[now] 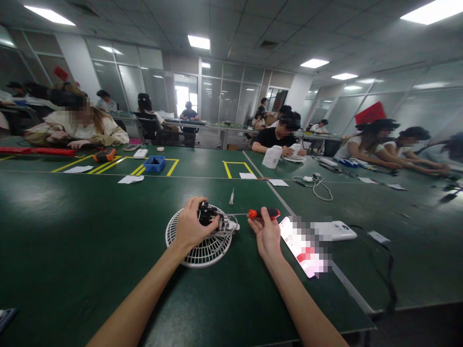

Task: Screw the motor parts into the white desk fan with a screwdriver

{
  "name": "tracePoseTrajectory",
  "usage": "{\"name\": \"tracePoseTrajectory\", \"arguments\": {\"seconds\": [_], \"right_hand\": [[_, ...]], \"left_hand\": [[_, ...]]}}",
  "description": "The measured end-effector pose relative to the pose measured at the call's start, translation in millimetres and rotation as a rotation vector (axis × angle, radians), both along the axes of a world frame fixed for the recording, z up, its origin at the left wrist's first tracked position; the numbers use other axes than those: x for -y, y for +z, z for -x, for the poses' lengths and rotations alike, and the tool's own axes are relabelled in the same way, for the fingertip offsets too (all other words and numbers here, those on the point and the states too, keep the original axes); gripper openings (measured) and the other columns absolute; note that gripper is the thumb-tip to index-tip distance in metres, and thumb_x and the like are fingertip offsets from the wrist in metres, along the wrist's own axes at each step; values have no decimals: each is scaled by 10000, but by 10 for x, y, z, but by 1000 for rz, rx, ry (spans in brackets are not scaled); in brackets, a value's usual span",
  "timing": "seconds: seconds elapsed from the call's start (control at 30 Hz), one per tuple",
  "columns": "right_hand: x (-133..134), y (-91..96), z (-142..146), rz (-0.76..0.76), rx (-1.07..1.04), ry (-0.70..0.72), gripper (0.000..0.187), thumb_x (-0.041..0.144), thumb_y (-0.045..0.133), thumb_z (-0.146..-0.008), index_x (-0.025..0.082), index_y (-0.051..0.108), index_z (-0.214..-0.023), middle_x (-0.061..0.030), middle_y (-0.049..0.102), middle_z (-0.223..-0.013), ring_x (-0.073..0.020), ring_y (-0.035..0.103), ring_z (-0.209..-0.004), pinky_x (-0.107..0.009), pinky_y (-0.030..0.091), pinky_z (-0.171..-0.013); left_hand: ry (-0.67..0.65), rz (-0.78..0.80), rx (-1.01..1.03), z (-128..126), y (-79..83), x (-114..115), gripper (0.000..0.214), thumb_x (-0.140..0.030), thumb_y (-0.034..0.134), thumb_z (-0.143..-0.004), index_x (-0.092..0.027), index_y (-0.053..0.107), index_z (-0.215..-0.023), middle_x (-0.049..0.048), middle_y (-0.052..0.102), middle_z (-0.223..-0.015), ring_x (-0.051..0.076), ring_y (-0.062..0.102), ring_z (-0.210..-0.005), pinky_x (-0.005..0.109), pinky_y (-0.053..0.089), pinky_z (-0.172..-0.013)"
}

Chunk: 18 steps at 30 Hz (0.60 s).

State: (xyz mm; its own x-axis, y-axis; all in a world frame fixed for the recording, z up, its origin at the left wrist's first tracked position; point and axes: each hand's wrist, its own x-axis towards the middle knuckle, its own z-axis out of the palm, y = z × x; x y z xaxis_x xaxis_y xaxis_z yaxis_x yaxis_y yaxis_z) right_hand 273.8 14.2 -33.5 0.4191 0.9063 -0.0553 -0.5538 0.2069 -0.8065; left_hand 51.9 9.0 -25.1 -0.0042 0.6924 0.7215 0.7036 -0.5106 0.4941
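My left hand [193,225] is wrapped round a black fan motor [207,212] mounted at the middle of a white round fan grille [202,256]. The grille lies flat on the green table. White plastic parts and wires [227,224] stick out from the motor's right side. In my right hand [266,233] is a screwdriver [265,213] with a red and black handle, held level. Its shaft points left and its tip reaches the motor's right side; whether it sits in a screw I cannot tell. A small pointed tube [232,197] lies just beyond the grille.
Right of my right hand lies a lit phone [302,246], with a white device [334,230] and a dark cable beyond. A blue bin [154,164], paper slips [130,179] and a white cable [318,184] are farther back. Several people work across the table.
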Motion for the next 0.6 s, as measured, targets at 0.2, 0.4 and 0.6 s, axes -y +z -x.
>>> {"name": "tracePoseTrajectory", "arguments": {"seconds": [0.2,0.4,0.6], "right_hand": [[-2,5,-4,-2,0,-8,549,472,938,-604,222,564,-919,8,748,-728,-183,749,-659,-275,639,-623],[7,34,0,4,-9,-31,575,472,940,-593,213,549,-925,7,743,-713,-183,748,-650,-268,634,-616],[14,59,13,17,4,-35,533,486,909,-643,218,536,-913,20,732,-698,-182,748,-647,-276,637,-620]], "left_hand": [[-3,-7,2,-1,15,10,441,-373,727,-799,-217,544,-1169,86,625,-1141,253,638,-1040,426,555,-919],[-12,0,9,2,16,12,455,-356,740,-777,-213,549,-1165,80,625,-1131,249,633,-1028,423,552,-916],[-21,-4,10,6,11,5,469,-365,729,-781,-211,546,-1185,87,624,-1145,252,631,-1034,429,551,-911]]}}
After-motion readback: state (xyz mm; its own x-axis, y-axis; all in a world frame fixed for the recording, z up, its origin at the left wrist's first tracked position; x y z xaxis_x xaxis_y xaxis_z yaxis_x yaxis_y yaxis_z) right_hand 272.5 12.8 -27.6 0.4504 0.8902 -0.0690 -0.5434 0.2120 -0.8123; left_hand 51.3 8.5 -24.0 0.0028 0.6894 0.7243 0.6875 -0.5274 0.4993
